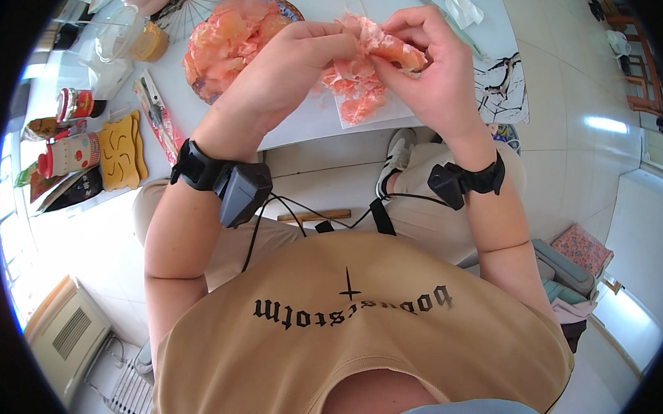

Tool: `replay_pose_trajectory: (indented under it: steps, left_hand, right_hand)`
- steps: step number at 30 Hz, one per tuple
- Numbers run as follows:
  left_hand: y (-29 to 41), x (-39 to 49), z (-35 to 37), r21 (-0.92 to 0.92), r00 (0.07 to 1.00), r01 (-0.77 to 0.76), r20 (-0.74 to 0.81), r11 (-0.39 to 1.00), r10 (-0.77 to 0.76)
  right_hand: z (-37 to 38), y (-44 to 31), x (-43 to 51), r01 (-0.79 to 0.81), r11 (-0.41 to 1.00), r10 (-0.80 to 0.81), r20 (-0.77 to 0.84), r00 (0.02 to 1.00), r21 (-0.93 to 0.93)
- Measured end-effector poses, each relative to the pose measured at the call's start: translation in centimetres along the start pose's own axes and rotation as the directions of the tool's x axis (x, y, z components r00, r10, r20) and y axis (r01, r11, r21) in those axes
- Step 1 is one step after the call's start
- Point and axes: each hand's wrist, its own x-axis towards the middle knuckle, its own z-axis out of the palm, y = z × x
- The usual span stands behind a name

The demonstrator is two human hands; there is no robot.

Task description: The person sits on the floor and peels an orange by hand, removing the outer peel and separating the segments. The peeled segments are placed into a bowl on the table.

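Both my hands meet over the table's near edge at a piece of pinkish-orange citrus flesh, which looks like pomelo or grapefruit. My right hand pinches it between thumb and fingers. With thumb and forefinger, my left hand grips its left end, where pale membrane shows. Right below them, a heap of pink membrane scraps lies on a white sheet. A patterned plate piled with peeled citrus flesh stands to the left, partly behind my left forearm.
A knife and crumpled white tissue lie at the back right. On the left are a plastic cup of amber contents, a red-lidded jar, a yellow trivet and a long plastic packet. Black cables hang between my wrists.
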Motion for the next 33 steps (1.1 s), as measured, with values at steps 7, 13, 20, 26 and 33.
replay_pose_trajectory:
  steps: [7,13,20,26,33]
  left_hand:
    - [0.1,0.3,-0.2,0.153,0.989,-0.107,-0.080,0.982,0.121]
    - [-0.5,0.8,0.6,0.216,0.916,-0.334,-0.155,0.917,0.370]
    - [0.4,0.4,0.4,0.372,0.935,-0.300,-0.065,0.878,0.347]
    - [2.4,-0.5,0.1,0.308,0.980,-0.128,-0.108,0.943,0.168]
    - [2.1,-0.9,1.8,0.356,0.883,-0.361,-0.168,0.862,0.439]
  right_hand:
    - [-0.4,0.5,0.1,-0.122,0.966,0.131,-0.025,0.991,0.229]
    - [-1.2,0.7,0.3,-0.217,0.863,0.209,0.068,0.976,0.456]
    - [-1.3,0.6,0.3,-0.228,0.839,0.210,0.094,0.973,0.495]
    - [-1.5,0.6,0.2,-0.273,0.810,0.241,0.130,0.962,0.519]
    - [-1.0,0.5,0.3,-0.259,0.811,0.247,0.094,0.964,0.525]
